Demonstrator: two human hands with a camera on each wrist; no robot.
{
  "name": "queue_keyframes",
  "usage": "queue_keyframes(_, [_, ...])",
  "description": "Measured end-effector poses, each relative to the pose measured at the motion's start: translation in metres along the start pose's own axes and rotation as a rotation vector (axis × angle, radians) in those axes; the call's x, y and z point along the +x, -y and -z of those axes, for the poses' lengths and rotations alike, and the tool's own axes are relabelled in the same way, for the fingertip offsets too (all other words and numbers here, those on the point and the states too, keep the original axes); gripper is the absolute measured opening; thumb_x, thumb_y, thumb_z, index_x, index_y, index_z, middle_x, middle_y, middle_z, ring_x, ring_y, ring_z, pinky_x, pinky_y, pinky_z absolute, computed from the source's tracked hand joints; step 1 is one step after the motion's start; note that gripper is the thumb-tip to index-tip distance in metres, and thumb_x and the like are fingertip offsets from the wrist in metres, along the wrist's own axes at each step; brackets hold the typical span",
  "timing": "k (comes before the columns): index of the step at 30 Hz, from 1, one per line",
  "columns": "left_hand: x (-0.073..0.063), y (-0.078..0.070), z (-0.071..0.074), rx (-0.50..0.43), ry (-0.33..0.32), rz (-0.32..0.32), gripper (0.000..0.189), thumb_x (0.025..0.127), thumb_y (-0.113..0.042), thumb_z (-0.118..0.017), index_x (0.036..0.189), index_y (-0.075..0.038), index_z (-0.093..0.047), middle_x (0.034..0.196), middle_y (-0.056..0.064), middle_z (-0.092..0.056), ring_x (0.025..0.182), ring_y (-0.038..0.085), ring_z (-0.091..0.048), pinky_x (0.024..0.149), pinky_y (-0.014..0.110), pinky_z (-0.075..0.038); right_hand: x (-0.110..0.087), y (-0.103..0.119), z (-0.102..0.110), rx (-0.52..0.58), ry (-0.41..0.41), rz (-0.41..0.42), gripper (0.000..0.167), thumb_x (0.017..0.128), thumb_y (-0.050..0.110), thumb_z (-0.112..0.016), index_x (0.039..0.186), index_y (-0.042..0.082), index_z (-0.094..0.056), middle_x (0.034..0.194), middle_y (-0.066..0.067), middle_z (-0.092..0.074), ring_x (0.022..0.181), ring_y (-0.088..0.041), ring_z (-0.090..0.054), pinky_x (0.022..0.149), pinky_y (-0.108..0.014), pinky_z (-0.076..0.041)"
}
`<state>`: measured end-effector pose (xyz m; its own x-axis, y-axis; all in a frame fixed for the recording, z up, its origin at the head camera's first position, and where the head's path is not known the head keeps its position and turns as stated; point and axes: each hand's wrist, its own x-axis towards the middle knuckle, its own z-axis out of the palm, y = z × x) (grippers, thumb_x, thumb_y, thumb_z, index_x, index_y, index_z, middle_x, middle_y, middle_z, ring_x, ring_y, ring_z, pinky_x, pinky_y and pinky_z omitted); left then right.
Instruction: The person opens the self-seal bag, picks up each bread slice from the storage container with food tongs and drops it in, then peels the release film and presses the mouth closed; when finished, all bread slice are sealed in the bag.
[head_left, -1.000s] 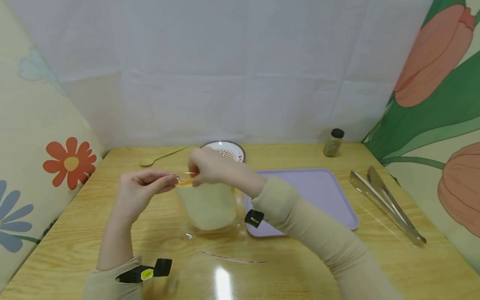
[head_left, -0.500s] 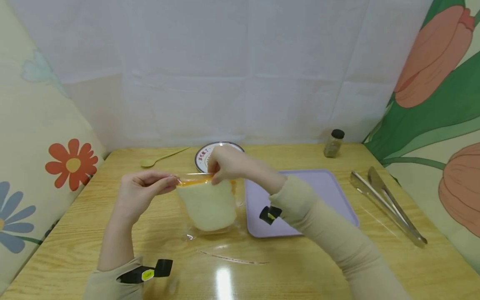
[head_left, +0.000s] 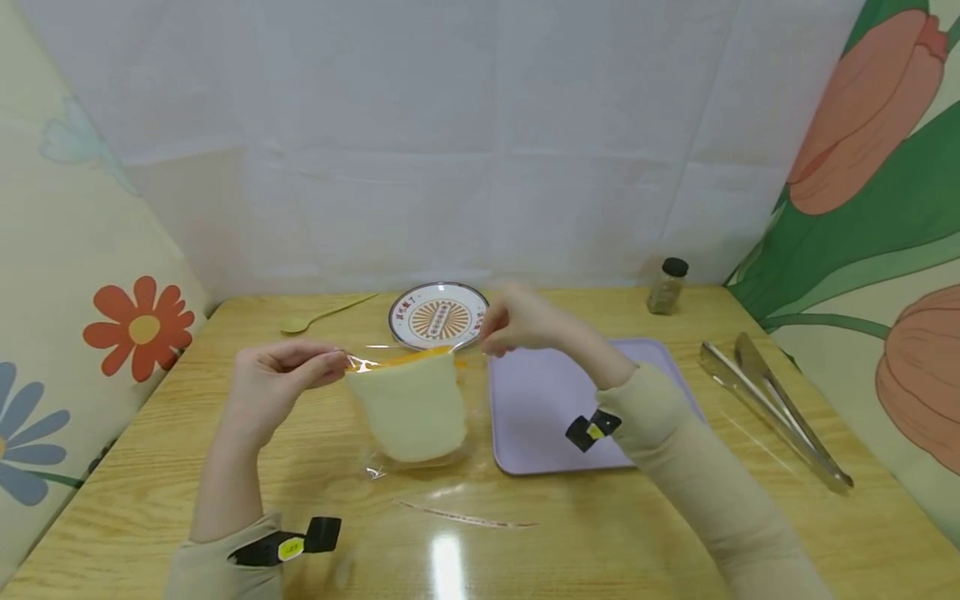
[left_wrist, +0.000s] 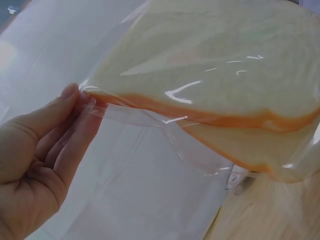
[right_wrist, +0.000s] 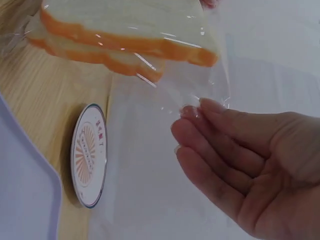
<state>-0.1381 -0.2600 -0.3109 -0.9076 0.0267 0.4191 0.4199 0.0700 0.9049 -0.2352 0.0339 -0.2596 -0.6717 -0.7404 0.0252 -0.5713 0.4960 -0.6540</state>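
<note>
Two slices of bread (head_left: 412, 408) with orange-brown crusts stand in a clear plastic bag (left_wrist: 145, 118), held upright over the table left of the tray. My left hand (head_left: 273, 387) pinches the bag's upper left corner between thumb and fingers. At the upper right corner my right hand (head_left: 525, 321) pinches the film, as the right wrist view shows with thumb and index finger (right_wrist: 190, 112) meeting on it. Between the hands the bag's top edge is stretched out. One slice lies behind the other, mostly hidden in the head view.
Behind the bag is a round patterned plate (head_left: 405, 321). A purple tray (head_left: 540, 417) lies to the right, with metal tongs (head_left: 780, 408) beyond it. A black-capped jar (head_left: 666, 287) stands at the back right, a gold spoon (head_left: 300, 323) back left. A thin strip (head_left: 465, 518) lies in front.
My right hand has slid rightward along the bag's top edge, from near the left hand to the far corner. The plate is now more exposed. The left hand keeps its pinch.
</note>
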Motion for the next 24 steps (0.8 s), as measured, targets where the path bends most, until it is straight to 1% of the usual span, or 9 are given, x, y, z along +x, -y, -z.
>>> queue_keyframes(2, [0.0, 0.0, 0.0, 0.015, -0.005, 0.007, 0.009, 0.084, 0.005, -0.064, 0.089, 0.003, -0.071, 0.082, -0.004, -0.074, 0.074, 0.008, -0.071, 0.067, 0.024, -0.057, -0.003, -0.01, -0.001, 0.082, -0.027, -0.033, 0.006, 0.082, 0.001, -0.068, 0.084, -0.005, -0.071, 0.07, -0.01, -0.068, 0.062, -0.011, -0.06, 0.061, -0.022, -0.054])
queue_keyframes(4, [0.0, 0.001, 0.0, 0.032, -0.007, 0.012, 0.008, 0.085, 0.004, -0.065, 0.09, 0.005, -0.071, 0.082, -0.005, -0.073, 0.075, 0.008, -0.071, 0.068, 0.024, -0.057, -0.006, -0.018, -0.004, 0.167, -0.054, -0.062, 0.009, 0.084, 0.004, -0.069, 0.087, -0.004, -0.07, 0.076, -0.01, -0.07, 0.068, -0.013, -0.063, 0.069, -0.029, -0.057])
queue_keyframes(6, [0.001, 0.001, 0.0, 0.051, -0.012, 0.022, 0.009, 0.085, 0.002, -0.065, 0.091, 0.006, -0.07, 0.083, -0.005, -0.073, 0.076, 0.007, -0.071, 0.068, 0.024, -0.058, -0.008, -0.025, -0.008, 0.259, -0.083, -0.07, 0.011, 0.085, 0.006, -0.069, 0.089, -0.003, -0.069, 0.081, -0.012, -0.071, 0.073, -0.014, -0.065, 0.075, -0.032, -0.058])
queue_keyframes(9, [0.001, 0.002, 0.001, 0.046, -0.019, 0.034, 0.009, 0.085, 0.002, -0.065, 0.092, 0.006, -0.069, 0.083, -0.005, -0.073, 0.077, 0.007, -0.07, 0.068, 0.025, -0.058, -0.009, -0.033, -0.017, 0.421, -0.122, -0.077, 0.013, 0.086, 0.005, -0.067, 0.091, -0.006, -0.064, 0.088, -0.017, -0.071, 0.079, -0.017, -0.069, 0.08, -0.036, -0.058])
queue_keyframes(13, [0.002, 0.003, 0.0, -0.005, -0.038, 0.038, 0.008, 0.086, 0.002, -0.064, 0.09, 0.001, -0.071, 0.083, -0.004, -0.073, 0.077, 0.007, -0.07, 0.067, 0.025, -0.058, -0.009, -0.035, -0.026, 0.633, -0.174, -0.115, 0.013, 0.088, 0.0, -0.063, 0.095, -0.011, -0.06, 0.092, -0.023, -0.07, 0.078, -0.023, -0.071, 0.075, -0.039, -0.059])
queue_keyframes(16, [0.003, 0.001, -0.003, -0.028, -0.082, 0.051, 0.009, 0.086, 0.0, -0.064, 0.09, -0.003, -0.072, 0.081, -0.004, -0.073, 0.076, 0.007, -0.07, 0.066, 0.024, -0.058, -0.009, -0.033, -0.028, 0.731, -0.205, -0.161, 0.016, 0.088, -0.002, -0.061, 0.099, -0.013, -0.059, 0.088, -0.023, -0.071, 0.071, -0.021, -0.071, 0.072, -0.041, -0.059])
queue_keyframes(20, [0.005, 0.001, -0.006, -0.014, -0.147, 0.117, 0.008, 0.085, -0.006, -0.067, 0.088, -0.009, -0.073, 0.078, -0.005, -0.072, 0.072, 0.005, -0.069, 0.065, 0.023, -0.057, -0.01, -0.032, -0.03, 0.817, -0.195, -0.234, 0.022, 0.088, -0.003, -0.06, 0.106, -0.017, -0.058, 0.081, -0.018, -0.072, 0.066, -0.018, -0.07, 0.072, -0.04, -0.059])
queue_keyframes(22, [0.007, 0.003, -0.007, -0.026, -0.157, 0.178, 0.006, 0.085, -0.007, -0.068, 0.087, -0.011, -0.073, 0.077, -0.005, -0.071, 0.071, 0.005, -0.069, 0.065, 0.023, -0.057, -0.008, -0.033, -0.031, 0.849, -0.177, -0.271, 0.025, 0.089, -0.003, -0.059, 0.109, -0.018, -0.057, 0.082, -0.017, -0.071, 0.067, -0.017, -0.07, 0.074, -0.039, -0.059])
queue_keyframes(24, [0.013, 0.008, -0.006, -0.012, -0.147, 0.254, 0.003, 0.085, -0.01, -0.068, 0.087, -0.012, -0.071, 0.076, -0.007, -0.071, 0.071, 0.004, -0.069, 0.066, 0.022, -0.057, -0.004, -0.037, -0.032, 0.863, -0.165, -0.306, 0.028, 0.09, -0.003, -0.057, 0.113, -0.018, -0.055, 0.082, -0.016, -0.071, 0.067, -0.017, -0.07, 0.075, -0.037, -0.059])
